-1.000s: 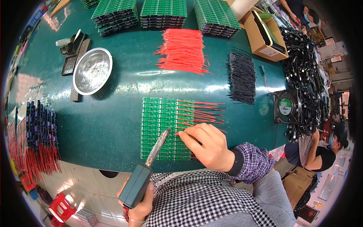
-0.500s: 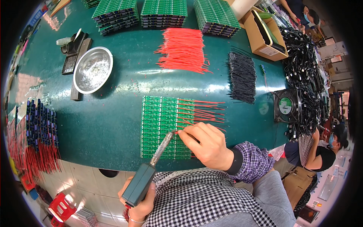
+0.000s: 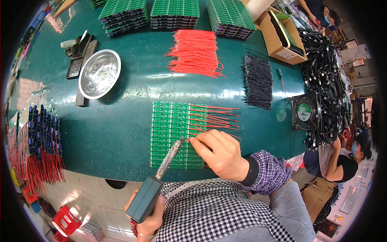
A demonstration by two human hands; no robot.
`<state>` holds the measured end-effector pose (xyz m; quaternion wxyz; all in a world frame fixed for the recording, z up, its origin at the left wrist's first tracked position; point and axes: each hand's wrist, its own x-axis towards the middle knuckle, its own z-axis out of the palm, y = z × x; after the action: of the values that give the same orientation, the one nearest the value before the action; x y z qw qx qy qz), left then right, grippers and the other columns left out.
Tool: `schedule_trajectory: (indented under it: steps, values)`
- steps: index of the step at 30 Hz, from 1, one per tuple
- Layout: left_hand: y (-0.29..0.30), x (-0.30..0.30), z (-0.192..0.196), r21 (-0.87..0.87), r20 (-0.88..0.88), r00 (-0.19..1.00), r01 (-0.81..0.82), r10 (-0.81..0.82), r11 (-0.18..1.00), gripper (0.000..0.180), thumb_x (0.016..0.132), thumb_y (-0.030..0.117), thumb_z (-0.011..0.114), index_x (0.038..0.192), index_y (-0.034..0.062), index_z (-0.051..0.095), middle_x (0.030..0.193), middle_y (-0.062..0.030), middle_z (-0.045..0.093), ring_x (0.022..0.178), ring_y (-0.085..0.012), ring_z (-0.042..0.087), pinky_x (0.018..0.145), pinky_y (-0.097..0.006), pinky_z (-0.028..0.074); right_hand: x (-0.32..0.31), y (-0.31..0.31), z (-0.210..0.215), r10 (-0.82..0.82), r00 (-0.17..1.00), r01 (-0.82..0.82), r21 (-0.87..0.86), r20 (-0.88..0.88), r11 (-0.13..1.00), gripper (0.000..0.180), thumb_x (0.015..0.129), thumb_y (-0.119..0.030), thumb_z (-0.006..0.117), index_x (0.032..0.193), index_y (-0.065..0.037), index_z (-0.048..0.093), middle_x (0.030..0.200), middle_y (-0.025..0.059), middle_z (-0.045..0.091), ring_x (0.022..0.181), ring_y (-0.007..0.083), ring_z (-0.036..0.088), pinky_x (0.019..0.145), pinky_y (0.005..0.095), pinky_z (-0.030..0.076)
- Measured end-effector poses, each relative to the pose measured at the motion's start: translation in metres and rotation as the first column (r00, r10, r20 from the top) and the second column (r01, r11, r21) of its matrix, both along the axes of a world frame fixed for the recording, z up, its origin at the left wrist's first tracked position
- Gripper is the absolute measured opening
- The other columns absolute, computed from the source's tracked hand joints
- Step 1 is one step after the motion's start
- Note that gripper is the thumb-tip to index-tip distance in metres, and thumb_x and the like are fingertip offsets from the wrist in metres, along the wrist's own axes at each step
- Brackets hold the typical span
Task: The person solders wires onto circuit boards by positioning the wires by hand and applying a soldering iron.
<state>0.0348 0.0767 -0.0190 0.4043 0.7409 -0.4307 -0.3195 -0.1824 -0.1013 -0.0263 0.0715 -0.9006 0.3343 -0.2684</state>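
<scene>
A green circuit board panel (image 3: 160,133) lies on the table in front of me, with several red and black wires (image 3: 219,117) sticking out from its right side. My left hand (image 3: 151,215) is wrapped round the dark green handle of a soldering iron (image 3: 146,198), whose tip points up to the middle of the panel. Over the panel's right part, my right hand (image 3: 221,155) pinches the end of a red wire (image 3: 189,140) close to the iron's tip. The rest of that wire is hidden under the hand.
Beyond the panel lie piles of red wires (image 3: 193,52) and black wires (image 3: 258,80). A metal bowl (image 3: 84,76) sits left, stacked boards (image 3: 175,12) at the back. A fan (image 3: 305,113) and black cables (image 3: 326,72) are right; wired boards (image 3: 44,133) lie left. Co-workers sit at right.
The soldering iron has shifted slightly left, its tip drawing a little away from the red wire's end. My right hand stays almost in place.
</scene>
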Motion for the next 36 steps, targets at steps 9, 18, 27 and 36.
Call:
schedule_trajectory:
  steps: [9, 18, 27, 36]
  values:
    - [0.002, -0.002, -0.006, -0.066, -0.008, 1.0, -0.025, 0.025, 0.997, 0.026, 0.072, 0.003, 0.081, 0.095, -0.0059, 0.073, 0.086, -0.0159, 0.071, 0.068, -0.0255, 0.068, 0.061, -0.033, 0.054, 0.0, 0.001, 0.0, -0.01, 1.0, 0.01, -0.026, 0.005, 1.0, 0.028, 0.072, -0.007, 0.071, 0.099, 0.001, 0.073, 0.092, 0.0076, 0.067, 0.078, 0.0199, 0.066, 0.063, 0.0304, 0.052]
    - [0.0, -0.004, -0.002, -0.076, -0.013, 0.999, -0.032, 0.031, 0.997, 0.026, 0.07, 0.0, 0.08, 0.094, -0.0061, 0.073, 0.085, -0.0157, 0.071, 0.068, -0.0243, 0.069, 0.06, -0.033, 0.054, -0.002, 0.009, -0.004, 0.008, 0.998, -0.007, -0.021, 0.068, 1.0, 0.025, 0.073, -0.007, 0.074, 0.097, 0.0, 0.073, 0.089, 0.0061, 0.067, 0.073, 0.0187, 0.064, 0.06, 0.0295, 0.051]
    - [-0.002, -0.003, 0.0, -0.107, 0.028, 0.999, 0.03, -0.027, 0.994, 0.025, 0.07, 0.001, 0.081, 0.094, -0.0047, 0.073, 0.085, -0.0153, 0.07, 0.067, -0.0249, 0.069, 0.059, -0.033, 0.053, -0.003, 0.009, -0.005, 0.013, 0.999, -0.013, -0.016, 0.039, 1.0, 0.025, 0.075, -0.008, 0.071, 0.098, 0.0, 0.072, 0.089, 0.0057, 0.065, 0.074, 0.0182, 0.063, 0.061, 0.0298, 0.05]
    - [-0.001, 0.0, 0.004, -0.018, 0.058, 0.994, 0.094, -0.093, 0.995, 0.024, 0.071, 0.001, 0.081, 0.092, -0.0042, 0.072, 0.082, -0.0151, 0.068, 0.064, -0.0263, 0.067, 0.057, -0.033, 0.052, -0.002, 0.01, -0.004, 0.008, 1.0, -0.007, -0.008, 0.011, 1.0, 0.026, 0.074, -0.008, 0.067, 0.098, 0.001, 0.07, 0.089, 0.0056, 0.063, 0.077, 0.0186, 0.063, 0.066, 0.0302, 0.051]
